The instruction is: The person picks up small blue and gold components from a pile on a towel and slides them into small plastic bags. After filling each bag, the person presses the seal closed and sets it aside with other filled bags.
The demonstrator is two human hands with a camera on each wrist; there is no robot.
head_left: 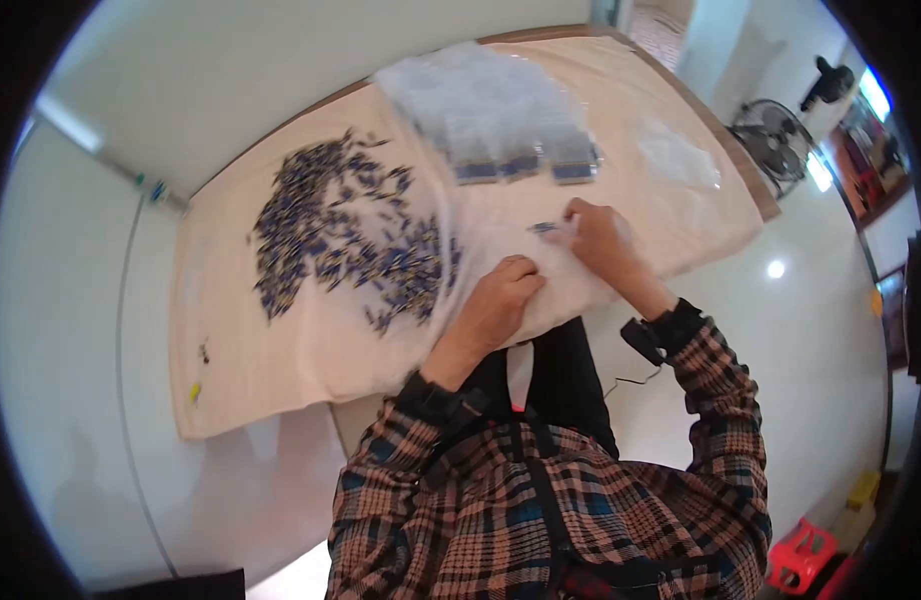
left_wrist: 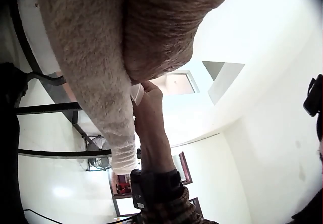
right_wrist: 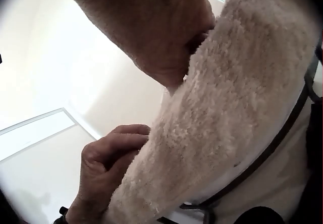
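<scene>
In the head view, my left hand (head_left: pixel 500 305) rests over the cloth near the table's front edge, its fingers bent. The right wrist view shows this left hand (right_wrist: pixel 113 158) behind the fluffy cloth edge; what lies under its fingertips is hidden. My right hand (head_left: pixel 602 245) is just to the right, pinching a clear plastic bag. A few small dark pieces (head_left: pixel 543 228) lie at its fingertips. In the left wrist view a whitish edge (left_wrist: pixel 137 93) shows by the right hand (left_wrist: pixel 150 113). A large spread of small blue-and-yellow pieces (head_left: pixel 310 225) lies to the left.
Clear plastic bags (head_left: pixel 470 100) with dark blue ends lie stacked at the back of the cream cloth (head_left: pixel 250 380). Another clear plastic sheet (head_left: pixel 680 155) lies at the right. A small yellow item (head_left: pixel 195 392) sits at the left corner. A fan (head_left: pixel 775 140) stands beyond the table.
</scene>
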